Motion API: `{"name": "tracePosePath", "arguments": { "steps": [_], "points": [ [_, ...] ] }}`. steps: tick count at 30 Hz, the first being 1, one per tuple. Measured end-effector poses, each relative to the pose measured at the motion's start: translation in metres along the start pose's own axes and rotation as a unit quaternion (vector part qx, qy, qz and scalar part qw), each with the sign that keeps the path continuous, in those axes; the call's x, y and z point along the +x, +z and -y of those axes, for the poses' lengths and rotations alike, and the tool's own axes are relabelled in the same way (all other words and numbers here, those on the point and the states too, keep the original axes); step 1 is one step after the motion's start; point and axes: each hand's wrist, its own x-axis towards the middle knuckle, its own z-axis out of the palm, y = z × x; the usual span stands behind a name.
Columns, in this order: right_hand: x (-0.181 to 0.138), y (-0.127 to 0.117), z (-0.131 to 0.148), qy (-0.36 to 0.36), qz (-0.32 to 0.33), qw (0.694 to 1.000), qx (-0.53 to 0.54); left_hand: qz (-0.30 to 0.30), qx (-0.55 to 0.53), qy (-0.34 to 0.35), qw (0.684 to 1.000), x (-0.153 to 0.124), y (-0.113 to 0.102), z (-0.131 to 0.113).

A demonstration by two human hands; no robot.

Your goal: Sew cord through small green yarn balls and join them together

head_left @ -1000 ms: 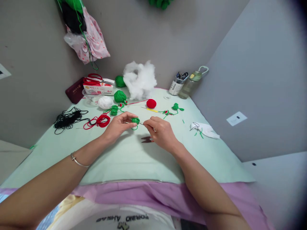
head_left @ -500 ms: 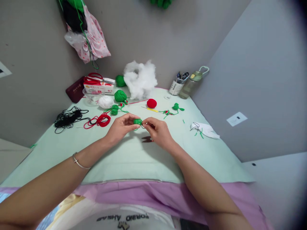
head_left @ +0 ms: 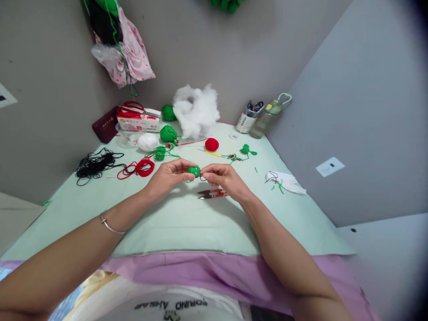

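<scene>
The left hand (head_left: 169, 179) curls inward, thumb and fingers pinching a green yarn piece (head_left: 194, 171); the right hand (head_left: 225, 178) pinches a dark strand (head_left: 203, 179) beside it, fingertips together.

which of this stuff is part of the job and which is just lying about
Part of the job, it seems: small green piece in the left hand; dark thread at the right hand; probably the snips, red yarn ball and white stuffing.

Likely just lying about: water bottle; pen cup; dark red booklet.
</scene>
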Motion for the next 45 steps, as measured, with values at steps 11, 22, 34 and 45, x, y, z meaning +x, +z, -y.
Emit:
{"name": "tracePosePath", "arguments": {
  "steps": [11, 22, 34, 45],
  "points": [
    [-0.002, 0.023, -0.006, -0.045, -0.092, 0.977, -0.186, -0.046, 0.032, 0.012, 0.998, -0.001, 0.006, 0.002],
    [-0.011, 0.039, -0.005, -0.142, -0.091, 0.844, -0.508, -0.045, 0.070, 0.035, 0.996, 0.001, 0.009, 0.011],
    [-0.007, 0.037, 0.008, -0.170, -0.115, 0.953, -0.223, 0.015, 0.116, 0.014, 0.993, 0.000, 0.013, 0.015],
    [-0.006, 0.026, 0.018, -0.039, -0.073, 0.996, 0.043, 0.029, 0.119, -0.023, 0.992, 0.000, 0.009, 0.010]
  ]
}}
